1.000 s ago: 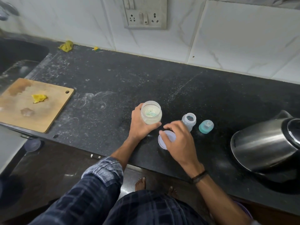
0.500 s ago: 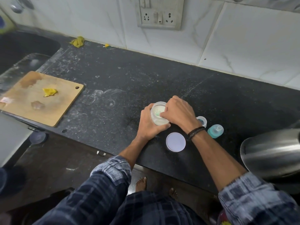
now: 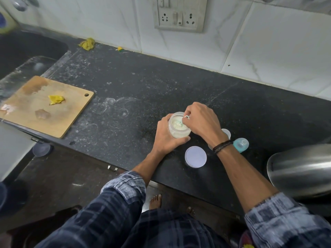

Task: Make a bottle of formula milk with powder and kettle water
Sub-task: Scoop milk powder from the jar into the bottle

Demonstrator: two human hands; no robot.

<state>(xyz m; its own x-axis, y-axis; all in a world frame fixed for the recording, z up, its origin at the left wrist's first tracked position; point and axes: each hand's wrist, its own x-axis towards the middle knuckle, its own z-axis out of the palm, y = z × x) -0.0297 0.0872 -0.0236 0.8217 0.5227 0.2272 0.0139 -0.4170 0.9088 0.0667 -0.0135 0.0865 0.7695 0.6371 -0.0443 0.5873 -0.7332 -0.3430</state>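
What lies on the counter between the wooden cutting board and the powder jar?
In the head view, only bare black counter with pale ring marks, then the left hand gripping the jar.

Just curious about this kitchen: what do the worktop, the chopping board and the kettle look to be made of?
Worktop: dark stone, probably granite, by its fine pale speckles. Chopping board: bare wood or bamboo, tan with stains. Kettle: brushed stainless steel, by its streaky grey sheen.

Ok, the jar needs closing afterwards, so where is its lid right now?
In the head view the white lid lies flat on the black counter, near its front edge, right of the powder jar and left of the kettle.
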